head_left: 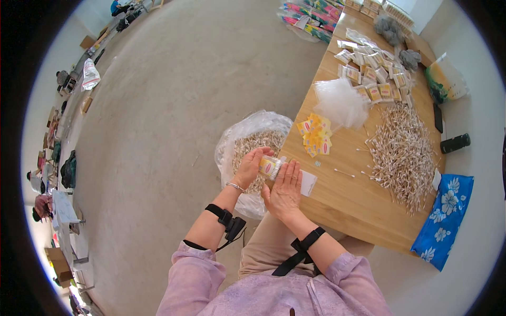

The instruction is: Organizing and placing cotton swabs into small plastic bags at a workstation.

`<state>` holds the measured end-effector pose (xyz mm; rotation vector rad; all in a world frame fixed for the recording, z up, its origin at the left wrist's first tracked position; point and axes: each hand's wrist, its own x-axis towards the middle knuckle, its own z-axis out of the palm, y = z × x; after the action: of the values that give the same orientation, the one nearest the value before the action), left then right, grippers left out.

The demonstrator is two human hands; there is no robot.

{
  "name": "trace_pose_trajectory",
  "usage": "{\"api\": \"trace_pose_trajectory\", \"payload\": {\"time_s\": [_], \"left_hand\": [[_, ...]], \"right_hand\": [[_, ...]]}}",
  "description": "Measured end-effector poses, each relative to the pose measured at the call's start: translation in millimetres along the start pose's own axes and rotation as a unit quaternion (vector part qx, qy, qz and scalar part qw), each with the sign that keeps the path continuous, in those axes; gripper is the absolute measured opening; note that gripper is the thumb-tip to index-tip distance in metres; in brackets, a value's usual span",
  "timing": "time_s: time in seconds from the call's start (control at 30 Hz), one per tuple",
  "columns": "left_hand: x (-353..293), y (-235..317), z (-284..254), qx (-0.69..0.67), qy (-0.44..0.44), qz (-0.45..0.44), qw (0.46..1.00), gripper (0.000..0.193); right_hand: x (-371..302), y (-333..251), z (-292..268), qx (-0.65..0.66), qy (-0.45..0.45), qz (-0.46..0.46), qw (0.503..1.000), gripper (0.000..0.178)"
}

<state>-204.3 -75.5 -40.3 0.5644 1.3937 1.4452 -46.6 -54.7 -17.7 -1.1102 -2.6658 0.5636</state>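
Note:
A small clear packet of cotton swabs (270, 167) with a yellow card inside is at the table's near-left edge. My left hand (252, 167) is closed round its left side. My right hand (285, 191) lies with fingers stretched out flat against the packet's right end. A white card (309, 184) lies on the table beside my right fingers. Beneath my left hand, a big clear plastic bag (225, 145) of loose swabs stands on the floor. Several yellow cards (317, 136) are spread on the table just beyond my hands.
On the wooden table (337, 203) lie a heap of loose cotton swabs (403, 152), clear empty bags (341, 102) and several filled packets (377, 73). A dark cylinder (455, 143) and a blue flowered pouch (445, 218) are along the right side. Colourful packages (311, 18) stand behind.

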Motion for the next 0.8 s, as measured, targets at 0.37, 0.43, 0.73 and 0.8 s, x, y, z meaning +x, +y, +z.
{"api": "trace_pose_trajectory", "payload": {"time_s": [0.37, 0.43, 0.73, 0.8], "left_hand": [[-5.0, 10.5, 1.9, 0.040, -0.013, 0.046, 0.998, 0.060], [-5.0, 11.9, 4.3, 0.026, -0.023, 0.039, 0.999, 0.060], [-3.0, 2.0, -2.9, -0.003, -0.045, 0.041, 0.998, 0.059], [-0.2, -1.5, -1.7, 0.012, -0.060, 0.045, 0.997, 0.058]], "right_hand": [[25.5, 19.5, 2.2, 0.476, 0.179, 0.032, 0.860, 0.065], [27.6, 16.8, 7.6, 0.500, 0.183, 0.041, 0.846, 0.063], [38.9, -9.6, 8.3, 0.507, 0.167, 0.020, 0.845, 0.063], [42.7, -14.8, 12.6, 0.568, 0.170, 0.026, 0.805, 0.061]]}}
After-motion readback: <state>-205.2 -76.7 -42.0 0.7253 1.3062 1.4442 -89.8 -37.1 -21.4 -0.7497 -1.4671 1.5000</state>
